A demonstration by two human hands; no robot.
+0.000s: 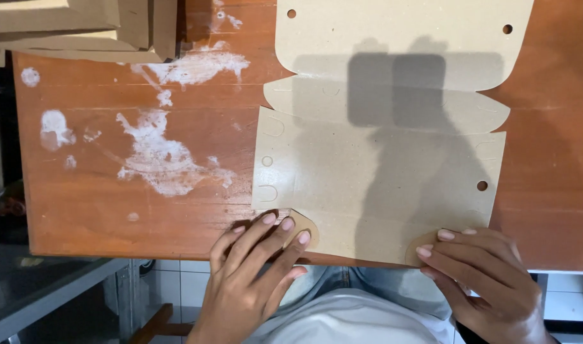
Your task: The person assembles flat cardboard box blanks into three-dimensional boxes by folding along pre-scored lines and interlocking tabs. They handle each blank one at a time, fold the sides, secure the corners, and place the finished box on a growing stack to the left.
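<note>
Nearest the lens, at six o'clock, we note pale clothing and blue denim below the table edge. Our left hand (256, 271) lies at seven o'clock, fingers pressed together and flat, tips bearing down on a small rounded tab at the near left corner of the cardboard blank (381, 172). Our right hand (482, 274), at five o'clock, likewise presses close-set fingertips on the matching tab at the near right corner. Neither hand pinches or grips anything; both rest flat.

The blank lies centred on the wooden table (113, 210), reaching from the near edge to twelve o'clock. It is matte grey-brown board, die-cut, with curved side lobes, scored fold lines, small punched holes and half-round slits.

In our judgement, this pressing goes best with even pressure along each crease, both tabs worked alike, and the sheet kept square to the table edge.

The tabletop is reddish, glossy timber, marked with white patches (164, 159) at ten o'clock. Folded brown boxes (81, 28) are stacked at eleven o'clock.
</note>
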